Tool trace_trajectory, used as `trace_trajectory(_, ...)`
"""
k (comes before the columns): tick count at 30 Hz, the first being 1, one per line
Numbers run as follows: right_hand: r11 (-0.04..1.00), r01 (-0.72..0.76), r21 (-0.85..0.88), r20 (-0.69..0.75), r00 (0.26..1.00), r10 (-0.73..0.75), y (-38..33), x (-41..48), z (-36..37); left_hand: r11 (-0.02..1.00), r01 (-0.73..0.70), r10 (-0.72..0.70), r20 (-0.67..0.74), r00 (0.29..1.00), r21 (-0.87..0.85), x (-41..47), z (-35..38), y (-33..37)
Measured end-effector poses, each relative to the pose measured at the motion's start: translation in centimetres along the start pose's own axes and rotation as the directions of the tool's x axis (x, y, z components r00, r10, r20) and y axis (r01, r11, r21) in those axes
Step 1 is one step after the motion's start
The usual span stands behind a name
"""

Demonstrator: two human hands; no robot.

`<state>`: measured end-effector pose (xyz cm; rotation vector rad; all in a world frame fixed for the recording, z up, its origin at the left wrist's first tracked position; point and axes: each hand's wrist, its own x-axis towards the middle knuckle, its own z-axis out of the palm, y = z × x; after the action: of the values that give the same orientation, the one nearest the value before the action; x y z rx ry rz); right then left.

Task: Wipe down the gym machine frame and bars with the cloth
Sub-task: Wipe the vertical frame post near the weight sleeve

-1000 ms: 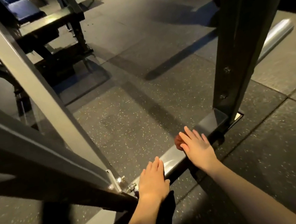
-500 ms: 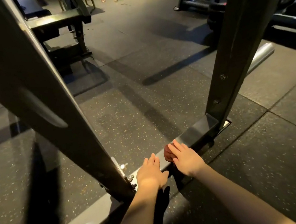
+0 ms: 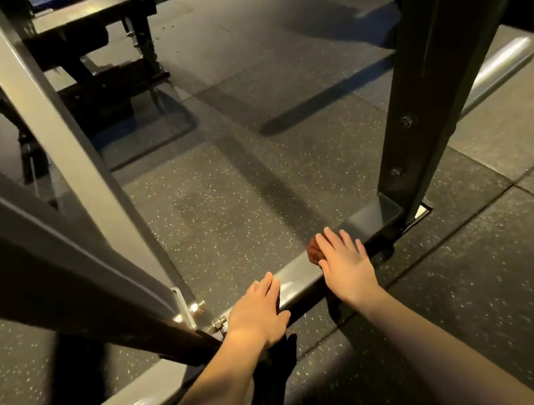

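A grey floor bar (image 3: 299, 275) of the gym machine frame runs from lower left to the dark upright post (image 3: 417, 103) at the right. My right hand (image 3: 346, 265) lies flat with straight fingers on a small reddish-brown cloth (image 3: 314, 251), pressing it on the bar; only the cloth's left edge shows. My left hand (image 3: 257, 311) rests flat on the same bar, closer to me, beside the bolted joint (image 3: 202, 311) of the slanted grey beams (image 3: 51, 137).
Speckled black rubber floor tiles (image 3: 477, 275) surround the frame. A dark bench-like machine (image 3: 98, 54) stands at the back left. A silver tube (image 3: 495, 67) lies on the floor behind the upright. More equipment sits at the far right.
My right hand and the cloth have slid along the bar towards the upright post. The camera has shifted; the left hand stays on the bar.
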<state>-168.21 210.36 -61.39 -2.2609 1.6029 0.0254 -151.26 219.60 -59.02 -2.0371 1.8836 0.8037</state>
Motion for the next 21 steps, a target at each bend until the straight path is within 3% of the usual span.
trace_trajectory(2, 0.992, 0.128, -0.021, 0.011, 0.992, -0.128, -0.3, -0.5, 0.6, 1.0, 0.014, -0.014, 0.002, 1.0, 0.01, 0.0, -0.1, 0.2)
trace_trajectory(6, 0.945, 0.325, -0.039, 0.234, 0.922, -0.307, 2.6, 1.7, -1.5, 0.999, 0.025, -0.025, 0.023, 0.999, 0.033, 0.3, -0.4, 0.2)
trace_trajectory(8, 0.959, 0.283, -0.032, 0.228, 0.936, -0.269, 3.6, 3.1, -2.2, 0.999, 0.023, -0.024, 0.018, 1.0, 0.036, 0.2, -0.3, 0.1)
trace_trajectory(11, 0.987, 0.153, 0.054, 0.057, 0.986, -0.156, 1.7, 2.5, -1.0, 0.999, 0.033, -0.033, -0.01, 0.999, 0.028, 0.2, 0.2, 0.0)
trace_trajectory(13, 0.942, 0.328, 0.069, 0.018, 0.944, -0.33, -0.3, 0.8, 0.5, 0.998, 0.055, -0.055, -0.023, 0.998, 0.006, 0.2, 0.5, 0.2)
trace_trajectory(15, 0.846, 0.532, 0.043, 0.112, 0.839, -0.533, -0.5, 0.2, 0.7, 0.997, 0.079, -0.08, -0.037, 0.996, -0.023, 0.3, 0.7, 0.6)
trace_trajectory(16, 0.826, 0.562, 0.039, 0.155, 0.813, -0.561, -0.1, 0.9, 0.3, 0.995, 0.089, -0.091, -0.048, 0.995, -0.045, 0.3, 0.9, 0.8)
trace_trajectory(21, 0.922, 0.365, 0.13, 0.074, 0.924, -0.376, 1.7, 3.0, -1.0, 0.965, 0.131, -0.168, -0.151, 0.974, -0.226, -1.0, 2.0, 1.7)
